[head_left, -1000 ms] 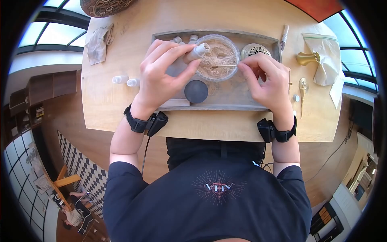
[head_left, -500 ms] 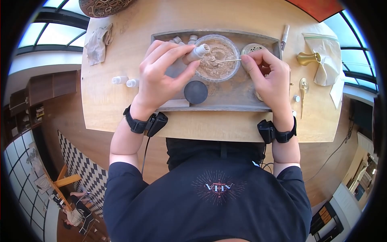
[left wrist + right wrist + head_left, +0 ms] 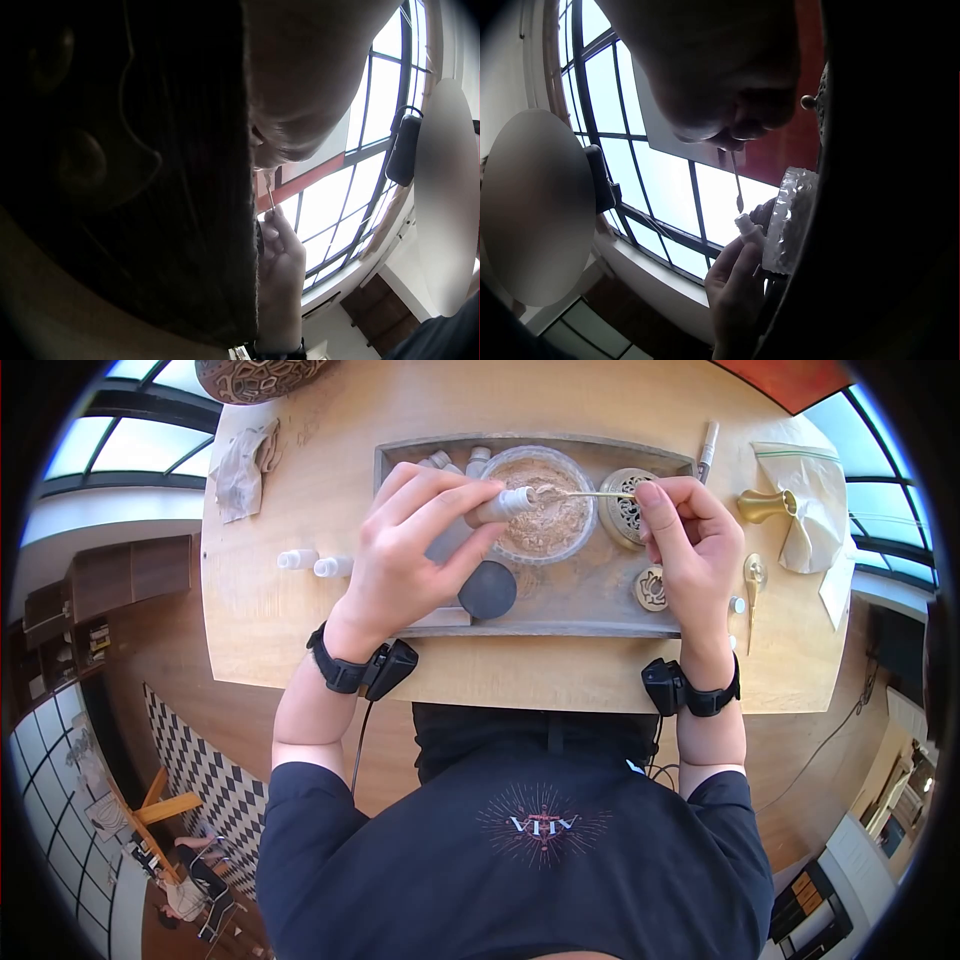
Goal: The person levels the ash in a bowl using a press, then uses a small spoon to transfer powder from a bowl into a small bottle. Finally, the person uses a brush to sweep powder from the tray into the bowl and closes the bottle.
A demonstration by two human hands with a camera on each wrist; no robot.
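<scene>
Head view: a clear bowl (image 3: 545, 561) of pale powder (image 3: 540, 538) sits in a grey tray (image 3: 560, 628) on the counter (image 3: 480, 670). To the bowl's left, the left hand (image 3: 420, 530) grips a small white bottle (image 3: 500, 509) between thumb and fingers; the bottle tilts, and from above its uncapped neck overlaps the bowl's left part. To the bowl's right, the right hand (image 3: 695, 550) pinches a thin metal scoop (image 3: 608, 494) near its end, the shaft reaching back across the bowl's right rim. Right wrist view shows the scoop's flattened tip just beside the bottle's mouth; whether the two touch, I cannot tell.

Close to the bowl's right side lies a pierced round lid (image 3: 622, 520), with a smaller patterned disc (image 3: 650, 590) to the bowl's right and nearer the person. A dark round pad (image 3: 487, 589) lies at the bowl's near left. Two more white bottles (image 3: 298, 559) lie well left of the bowl, outside the tray, and a brass vase (image 3: 765, 506) lies well to its right.
</scene>
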